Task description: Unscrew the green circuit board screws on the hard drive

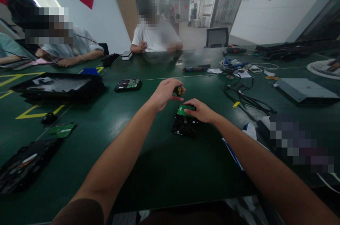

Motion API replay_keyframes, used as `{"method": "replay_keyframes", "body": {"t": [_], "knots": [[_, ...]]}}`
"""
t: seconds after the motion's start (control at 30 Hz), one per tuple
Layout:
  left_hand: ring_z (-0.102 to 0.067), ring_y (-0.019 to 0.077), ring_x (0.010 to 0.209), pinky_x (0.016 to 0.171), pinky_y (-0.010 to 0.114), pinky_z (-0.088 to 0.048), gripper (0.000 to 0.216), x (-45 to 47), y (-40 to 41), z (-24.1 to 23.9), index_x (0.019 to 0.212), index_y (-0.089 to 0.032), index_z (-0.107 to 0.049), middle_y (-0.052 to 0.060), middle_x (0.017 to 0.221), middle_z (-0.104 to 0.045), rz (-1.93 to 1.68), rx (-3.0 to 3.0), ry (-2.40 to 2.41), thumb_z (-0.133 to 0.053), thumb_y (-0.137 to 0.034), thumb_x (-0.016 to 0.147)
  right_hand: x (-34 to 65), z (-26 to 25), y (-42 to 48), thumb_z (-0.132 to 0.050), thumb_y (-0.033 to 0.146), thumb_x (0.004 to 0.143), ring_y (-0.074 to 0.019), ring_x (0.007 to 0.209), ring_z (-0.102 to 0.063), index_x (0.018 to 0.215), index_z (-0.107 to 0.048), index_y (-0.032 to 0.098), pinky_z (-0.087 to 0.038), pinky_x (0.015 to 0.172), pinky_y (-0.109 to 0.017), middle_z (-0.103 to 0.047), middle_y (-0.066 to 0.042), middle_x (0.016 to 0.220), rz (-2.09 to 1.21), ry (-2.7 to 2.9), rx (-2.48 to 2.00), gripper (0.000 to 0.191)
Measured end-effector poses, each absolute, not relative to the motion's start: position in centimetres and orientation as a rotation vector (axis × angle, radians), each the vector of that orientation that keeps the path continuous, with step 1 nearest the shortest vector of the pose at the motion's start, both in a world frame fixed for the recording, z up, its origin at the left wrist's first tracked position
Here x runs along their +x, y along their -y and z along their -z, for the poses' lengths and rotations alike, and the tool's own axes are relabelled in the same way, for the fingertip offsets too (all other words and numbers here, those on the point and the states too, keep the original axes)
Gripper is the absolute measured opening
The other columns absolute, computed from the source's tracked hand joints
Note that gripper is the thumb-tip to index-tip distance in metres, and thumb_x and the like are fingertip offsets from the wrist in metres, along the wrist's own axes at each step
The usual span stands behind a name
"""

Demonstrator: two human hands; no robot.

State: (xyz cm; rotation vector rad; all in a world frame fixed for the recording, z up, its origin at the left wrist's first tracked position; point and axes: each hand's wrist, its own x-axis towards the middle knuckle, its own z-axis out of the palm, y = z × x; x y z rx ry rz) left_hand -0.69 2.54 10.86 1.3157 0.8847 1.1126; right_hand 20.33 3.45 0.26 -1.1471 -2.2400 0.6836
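Observation:
In front of me a black hard drive (185,126) lies on the green table, with a green circuit board (182,110) on its far part. My right hand (199,110) grips the drive at its far right side, the thumb pressing on the board. Just above and to the left, my left hand (167,94) is closed around a short black-and-yellow handle (178,91) that looks like a screwdriver's. Its shaft cannot be made out.
Another hard drive (128,84) lies farther back, left of a black tray (61,85) no farther than arm's reach. A loose circuit board (63,130) and a black drive (26,161) lie at left. Cables (243,96) and a grey metal box (306,88) are right. People (156,37) sit opposite.

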Motion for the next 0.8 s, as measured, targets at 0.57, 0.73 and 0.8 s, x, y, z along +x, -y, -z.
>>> {"method": "replay_keyframes", "body": {"t": [0.57, 0.73, 0.8], "knots": [[-0.065, 0.022, 0.088, 0.073, 0.04, -0.063, 0.017, -0.62, -2.6, -10.71, 0.09, -0.014, -0.067, 0.011, 0.088, -0.067, -1.09, 1.27, -0.824, -0.061, -0.029, 0.086, 20.35, -0.16, -3.56, -0.068, 0.036, 0.094, -0.0267, 0.114, -0.064, 0.125, -0.07, 0.024, -0.051, 0.102, -0.047, -0.068, -0.01, 0.122, -0.678, 2.24, -1.141, 0.033], [-0.064, 0.0214, 0.088, 0.073, 0.038, -0.063, 0.017, -0.65, -2.93, -10.37, 0.085, -0.014, -0.066, 0.01, 0.088, -0.066, -1.142, 1.274, -0.822, -0.062, -0.03, 0.083, 20.3, -0.23, -3.46, -0.068, 0.035, 0.094, -0.0262, 0.113, -0.064, 0.126, -0.07, 0.024, -0.053, 0.099, -0.046, -0.068, -0.01, 0.123, -0.683, 2.238, -1.155, 0.034], [-0.063, 0.0208, 0.088, 0.068, 0.033, -0.061, 0.019, -0.74, -2.98, -10.37, 0.082, -0.013, -0.068, 0.01, 0.089, -0.064, -1.149, 1.332, -0.84, -0.06, -0.03, 0.083, 20.36, -0.16, -3.51, -0.068, 0.036, 0.094, -0.0263, 0.113, -0.064, 0.126, -0.07, 0.023, -0.052, 0.1, -0.046, -0.068, -0.01, 0.122, -0.67, 2.246, -1.143, 0.034]]}}
